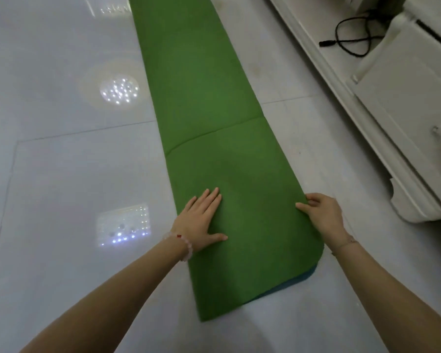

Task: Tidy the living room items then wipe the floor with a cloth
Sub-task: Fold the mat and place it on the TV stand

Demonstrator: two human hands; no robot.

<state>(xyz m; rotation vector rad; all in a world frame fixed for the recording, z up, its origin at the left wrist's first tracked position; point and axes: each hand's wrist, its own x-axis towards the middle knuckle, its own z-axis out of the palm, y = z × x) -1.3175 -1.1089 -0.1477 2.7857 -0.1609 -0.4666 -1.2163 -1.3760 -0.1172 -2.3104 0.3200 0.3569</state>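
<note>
The green mat [214,98] stretches along the glossy floor [49,161], left hand [201,217] pressed flat on its near end, right hand [321,215] pinching the mat's right edge, a white cabinet [392,123] with a black cable [351,39] close to the mat's right.

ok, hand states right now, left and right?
left hand: open, pressing flat on the green mat.
right hand: closed, pinching the green mat's right edge.
</note>
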